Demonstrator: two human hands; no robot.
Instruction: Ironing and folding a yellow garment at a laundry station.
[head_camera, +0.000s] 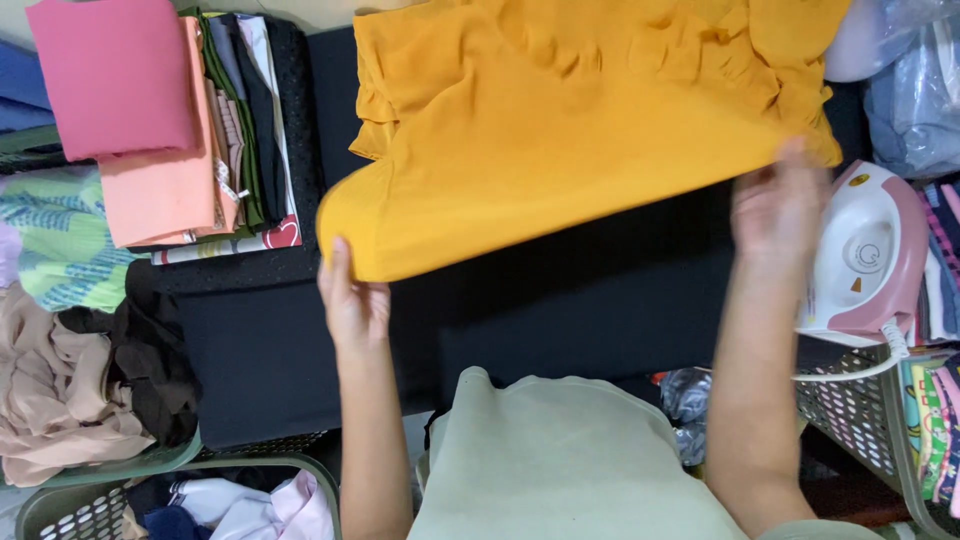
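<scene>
On the black ironing surface (600, 300) I've got one mustard garment (560, 130) spread out, near hem lifted. My left hand (352, 300) pinches the hem's left corner, thumb on top; my right hand (778, 205) grips the right corner, blurred w/ motion. Containers: one green basket (60, 500) bottom left w/ white, pink & navy clothes; another at left w/ beige & black pieces; a third, bottom right, w/ patterned fabric. One pink-white iron (868, 255) sits just right of my right hand. One stack of folded clothes (170, 120) top left, pink on top.
</scene>
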